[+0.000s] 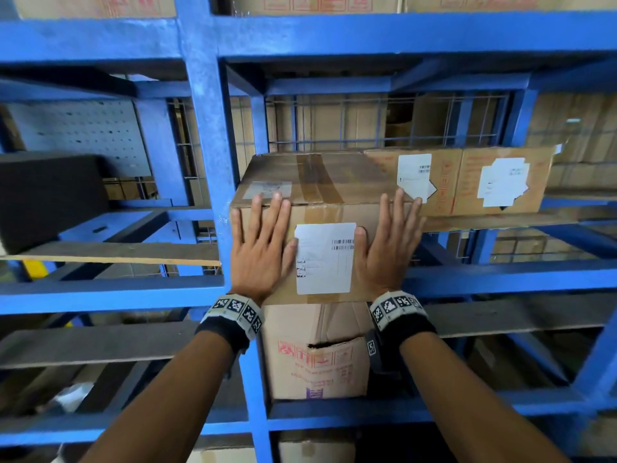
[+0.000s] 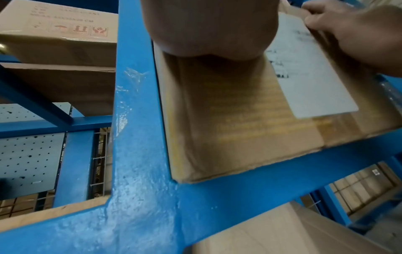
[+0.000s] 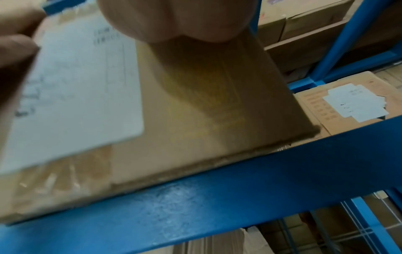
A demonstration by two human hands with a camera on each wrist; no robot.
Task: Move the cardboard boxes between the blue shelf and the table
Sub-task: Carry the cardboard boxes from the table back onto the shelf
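A taped cardboard box (image 1: 317, 185) with a white label on its front stands on the blue shelf (image 1: 500, 275), tight against the upright post (image 1: 207, 145). My left hand (image 1: 263, 235) lies flat on the left of its front face, fingers straight and spread. My right hand (image 1: 389, 238) presses flat on the right of that face. In the left wrist view my palm (image 2: 208, 25) rests on the box (image 2: 228, 111), whose bottom edge meets the shelf beam (image 2: 261, 180). The right wrist view shows my palm (image 3: 178, 17) on the same box (image 3: 195, 103).
Two labelled boxes (image 1: 414, 182) (image 1: 504, 182) stand on the same level to the right, the nearer one touching my box. A printed box (image 1: 317, 352) sits on the level below. More boxes fill the top level (image 1: 317, 1). A dark block (image 1: 50, 195) sits in the left bay.
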